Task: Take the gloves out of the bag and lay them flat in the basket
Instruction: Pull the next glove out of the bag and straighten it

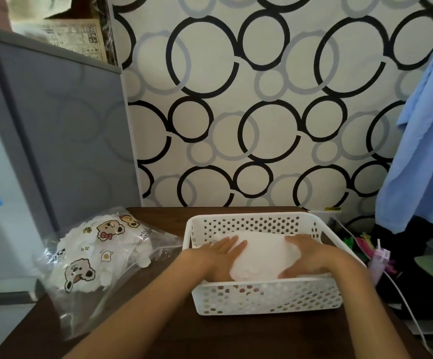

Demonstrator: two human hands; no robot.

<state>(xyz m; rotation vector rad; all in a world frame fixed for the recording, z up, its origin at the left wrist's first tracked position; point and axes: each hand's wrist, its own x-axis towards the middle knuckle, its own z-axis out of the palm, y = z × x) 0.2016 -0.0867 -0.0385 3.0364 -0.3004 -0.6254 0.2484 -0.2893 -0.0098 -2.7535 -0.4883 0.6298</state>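
Clear plastic bag with cartoon bear prints (93,257), slumped at left on dark wooden table (236,338), more white gloves inside; could slide off. Left hand (221,252) and right hand (307,255), fingers straight, pressing white gloves (264,257) inside white perforated plastic basket (267,294). Might spring up, bunch once released.

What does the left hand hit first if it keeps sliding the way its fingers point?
The left hand lies flat on the white gloves, fingers aimed up and right. Going on, it would likely cross them and meet the basket's far wall; depth is unclear.
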